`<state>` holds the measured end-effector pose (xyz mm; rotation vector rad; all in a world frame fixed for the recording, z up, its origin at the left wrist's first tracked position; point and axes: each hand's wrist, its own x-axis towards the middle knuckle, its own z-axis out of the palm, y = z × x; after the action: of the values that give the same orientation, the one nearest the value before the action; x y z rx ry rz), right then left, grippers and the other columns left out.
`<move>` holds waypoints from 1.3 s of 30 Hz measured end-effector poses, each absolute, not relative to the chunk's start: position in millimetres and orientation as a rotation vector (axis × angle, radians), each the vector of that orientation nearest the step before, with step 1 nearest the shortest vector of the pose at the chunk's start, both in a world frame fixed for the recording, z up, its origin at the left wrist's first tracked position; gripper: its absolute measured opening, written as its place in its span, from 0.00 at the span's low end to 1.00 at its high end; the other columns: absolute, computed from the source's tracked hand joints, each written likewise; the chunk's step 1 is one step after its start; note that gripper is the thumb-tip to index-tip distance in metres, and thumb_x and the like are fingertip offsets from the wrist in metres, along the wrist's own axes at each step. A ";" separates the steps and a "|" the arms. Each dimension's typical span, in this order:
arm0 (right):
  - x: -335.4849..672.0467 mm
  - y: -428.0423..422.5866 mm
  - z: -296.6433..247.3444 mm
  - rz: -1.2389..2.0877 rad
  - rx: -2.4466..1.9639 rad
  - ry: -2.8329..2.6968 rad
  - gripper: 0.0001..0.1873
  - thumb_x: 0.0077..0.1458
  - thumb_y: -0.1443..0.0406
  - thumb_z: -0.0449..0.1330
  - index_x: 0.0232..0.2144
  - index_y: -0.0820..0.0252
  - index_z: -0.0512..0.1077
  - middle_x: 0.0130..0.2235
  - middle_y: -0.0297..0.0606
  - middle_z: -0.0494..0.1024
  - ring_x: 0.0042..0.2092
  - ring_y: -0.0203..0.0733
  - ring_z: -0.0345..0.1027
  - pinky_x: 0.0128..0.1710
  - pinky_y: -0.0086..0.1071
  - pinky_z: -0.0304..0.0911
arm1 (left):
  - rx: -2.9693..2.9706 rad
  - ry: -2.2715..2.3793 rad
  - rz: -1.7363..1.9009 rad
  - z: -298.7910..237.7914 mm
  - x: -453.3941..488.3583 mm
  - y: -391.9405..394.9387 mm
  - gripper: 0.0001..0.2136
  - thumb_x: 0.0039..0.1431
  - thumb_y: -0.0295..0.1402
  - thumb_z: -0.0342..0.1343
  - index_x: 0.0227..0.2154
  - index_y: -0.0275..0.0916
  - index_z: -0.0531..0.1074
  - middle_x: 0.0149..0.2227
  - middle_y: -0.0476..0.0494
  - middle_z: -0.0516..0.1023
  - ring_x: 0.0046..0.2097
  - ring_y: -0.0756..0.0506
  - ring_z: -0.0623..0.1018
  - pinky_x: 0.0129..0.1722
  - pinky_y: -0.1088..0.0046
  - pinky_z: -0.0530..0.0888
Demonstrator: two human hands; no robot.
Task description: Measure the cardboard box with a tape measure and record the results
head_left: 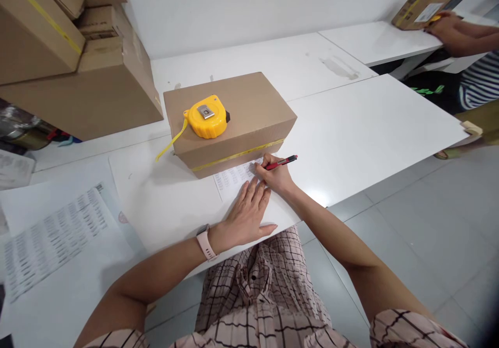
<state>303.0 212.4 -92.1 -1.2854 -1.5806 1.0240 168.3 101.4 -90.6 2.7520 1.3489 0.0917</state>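
My right hand (276, 175) grips a red and black pen (281, 162), its tip end down at a sheet of paper (231, 180) with rows of writing. Flat on that sheet lies my left hand (249, 210), fingers stretched out and holding nothing; a pink watch band circles the wrist. Just beyond both hands stands a closed cardboard box (249, 98) with a strip of yellow tape along its front side. On top of the box rests a yellow tape measure (208, 119) with a metal clip and a yellow strap. The box and my right hand hide part of the paper.
Stacked cardboard boxes (117, 88) fill the left back of the white table (351, 108). Printed sheets (58, 233) lie at the left. At the far right, another person's hands (444, 25) are at a taped box (419, 10). A white wall stands behind.
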 end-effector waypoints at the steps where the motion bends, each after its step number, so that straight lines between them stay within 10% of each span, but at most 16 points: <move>1: 303.2 212.4 -91.7 1.018 -1.285 -1.581 0.17 0.49 0.60 0.61 0.18 0.54 0.57 0.19 0.26 0.59 0.23 0.32 0.50 0.24 0.31 0.49 | 2.750 1.349 0.088 -90.6 168.3 101.4 0.46 0.64 0.59 0.48 0.69 0.21 0.50 0.72 0.17 0.51 0.73 0.24 0.48 0.71 0.48 0.39; 39: 304.9 216.4 -95.7 0.972 -1.262 -1.551 0.15 0.48 0.64 0.59 0.18 0.54 0.55 0.20 0.26 0.56 0.24 0.32 0.48 0.25 0.32 0.47 | 2.724 1.346 0.085 -85.6 169.0 101.6 0.44 0.64 0.59 0.47 0.68 0.23 0.52 0.72 0.19 0.51 0.74 0.25 0.46 0.71 0.49 0.40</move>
<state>304.9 216.4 -95.7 -1.2623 -1.5508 0.9717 169.0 101.6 -85.6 2.7241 1.3457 0.0846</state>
